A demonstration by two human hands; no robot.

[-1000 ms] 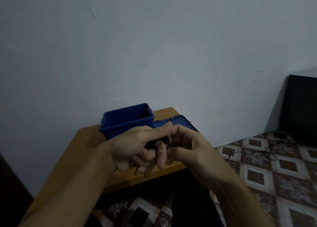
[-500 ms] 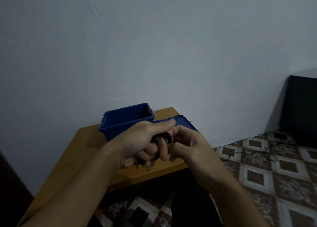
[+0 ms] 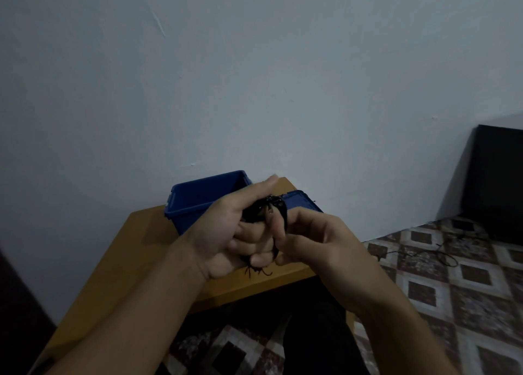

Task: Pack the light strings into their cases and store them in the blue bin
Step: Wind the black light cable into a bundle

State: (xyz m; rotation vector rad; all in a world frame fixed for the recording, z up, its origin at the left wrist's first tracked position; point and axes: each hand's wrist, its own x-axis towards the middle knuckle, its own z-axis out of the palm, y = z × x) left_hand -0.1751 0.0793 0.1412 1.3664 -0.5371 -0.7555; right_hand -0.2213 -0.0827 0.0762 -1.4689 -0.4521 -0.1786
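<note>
**Loose ends may slip**

Left hand (image 3: 226,233) grips the bundled light string (image 3: 254,211); right hand (image 3: 319,241) pinches a strand beside it. Ends dangling under the hands could snag or unravel. The blue bin (image 3: 198,204) stands just behind.

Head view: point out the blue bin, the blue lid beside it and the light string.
blue bin (image 3: 188,219): head view, front wall.
blue lid (image 3: 298,202): head view, top face.
light string (image 3: 253,212): head view, black coiled bundle.
</note>
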